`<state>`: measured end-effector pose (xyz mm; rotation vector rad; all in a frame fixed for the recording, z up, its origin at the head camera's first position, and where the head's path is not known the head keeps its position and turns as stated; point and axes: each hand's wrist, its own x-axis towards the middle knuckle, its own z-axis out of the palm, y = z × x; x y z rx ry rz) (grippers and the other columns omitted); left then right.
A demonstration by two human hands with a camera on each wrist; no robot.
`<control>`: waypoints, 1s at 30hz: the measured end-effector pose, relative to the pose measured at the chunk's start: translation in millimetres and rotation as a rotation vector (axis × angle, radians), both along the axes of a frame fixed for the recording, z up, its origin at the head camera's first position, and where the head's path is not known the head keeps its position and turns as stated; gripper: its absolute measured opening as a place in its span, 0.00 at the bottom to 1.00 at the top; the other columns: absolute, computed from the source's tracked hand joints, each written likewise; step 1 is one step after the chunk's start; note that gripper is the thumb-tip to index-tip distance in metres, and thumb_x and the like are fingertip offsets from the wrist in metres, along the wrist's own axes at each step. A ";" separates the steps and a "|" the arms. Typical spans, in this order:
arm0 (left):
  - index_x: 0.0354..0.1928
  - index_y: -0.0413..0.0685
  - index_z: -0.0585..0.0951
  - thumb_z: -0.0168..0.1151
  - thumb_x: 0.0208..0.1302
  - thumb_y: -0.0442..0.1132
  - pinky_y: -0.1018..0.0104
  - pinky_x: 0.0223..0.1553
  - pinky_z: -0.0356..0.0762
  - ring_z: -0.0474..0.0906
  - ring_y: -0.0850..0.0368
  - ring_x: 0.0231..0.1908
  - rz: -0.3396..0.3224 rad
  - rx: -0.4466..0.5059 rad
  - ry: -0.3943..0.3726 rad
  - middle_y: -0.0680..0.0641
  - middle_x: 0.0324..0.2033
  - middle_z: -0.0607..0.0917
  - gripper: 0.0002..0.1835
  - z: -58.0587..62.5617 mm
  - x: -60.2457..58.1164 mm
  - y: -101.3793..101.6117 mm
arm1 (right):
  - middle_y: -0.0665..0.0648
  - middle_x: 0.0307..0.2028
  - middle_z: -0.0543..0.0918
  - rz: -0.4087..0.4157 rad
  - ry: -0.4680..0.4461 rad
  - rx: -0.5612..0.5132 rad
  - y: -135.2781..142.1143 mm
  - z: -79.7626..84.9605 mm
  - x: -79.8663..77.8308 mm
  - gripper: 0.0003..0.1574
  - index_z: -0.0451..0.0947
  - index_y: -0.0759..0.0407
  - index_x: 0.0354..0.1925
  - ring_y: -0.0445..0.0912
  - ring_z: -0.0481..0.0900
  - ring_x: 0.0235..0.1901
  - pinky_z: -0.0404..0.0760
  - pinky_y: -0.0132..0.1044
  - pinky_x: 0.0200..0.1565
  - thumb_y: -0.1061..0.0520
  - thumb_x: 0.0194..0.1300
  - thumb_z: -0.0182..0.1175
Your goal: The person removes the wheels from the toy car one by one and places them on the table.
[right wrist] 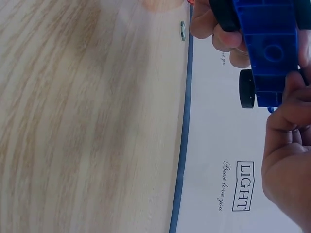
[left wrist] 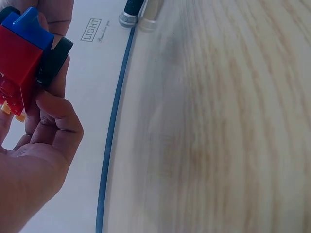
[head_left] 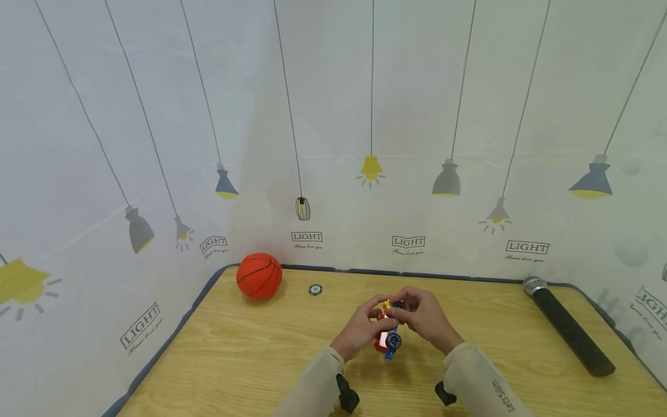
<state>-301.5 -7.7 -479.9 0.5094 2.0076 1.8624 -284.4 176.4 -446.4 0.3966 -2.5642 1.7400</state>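
Both hands hold a toy car [head_left: 383, 343] above the table, near the middle of the head view. It has a red body, blue chassis and black wheels, with a small yellow part at its far end. My left hand [head_left: 361, 329] grips the car's left side, thumb across the top. At the far end, my right hand [head_left: 428, 322] pinches the car with thumb and fingers. The left wrist view shows the red body [left wrist: 19, 63] beside a dark wheel [left wrist: 54, 62]. In the right wrist view the blue underside [right wrist: 272, 53] faces the camera; fingertips partly cover it.
On the wooden table [head_left: 219, 359], a red basketball-patterned ball [head_left: 259, 275] sits at the back left, with a round chip [head_left: 315, 289] to its right. A black microphone [head_left: 570, 327] lies on the right. Behind stands a white covering [head_left: 333, 116] printed with lamps.
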 end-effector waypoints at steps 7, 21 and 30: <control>0.63 0.71 0.76 0.66 0.67 0.46 0.67 0.38 0.78 0.76 0.58 0.38 0.000 -0.027 0.020 0.49 0.41 0.78 0.24 -2.4 -1.9 -0.8 | 0.54 0.21 0.77 0.049 0.006 0.012 4.3 -1.9 -2.2 0.10 0.82 0.60 0.42 0.40 0.68 0.15 0.72 0.33 0.20 0.57 0.64 0.69; 0.66 0.65 0.75 0.63 0.70 0.45 0.68 0.38 0.80 0.79 0.59 0.38 -0.006 0.019 -0.016 0.48 0.42 0.80 0.23 -4.2 6.3 -3.6 | 0.58 0.21 0.78 0.107 0.101 0.109 5.0 -0.4 -2.7 0.06 0.84 0.57 0.40 0.42 0.74 0.14 0.79 0.36 0.19 0.59 0.63 0.69; 0.63 0.68 0.76 0.64 0.69 0.46 0.69 0.32 0.77 0.76 0.57 0.33 0.074 -0.010 0.044 0.50 0.35 0.76 0.21 -0.6 2.5 -11.2 | 0.60 0.25 0.81 0.131 0.065 0.035 10.4 1.2 -1.9 0.15 0.83 0.58 0.50 0.42 0.75 0.17 0.82 0.44 0.23 0.52 0.68 0.65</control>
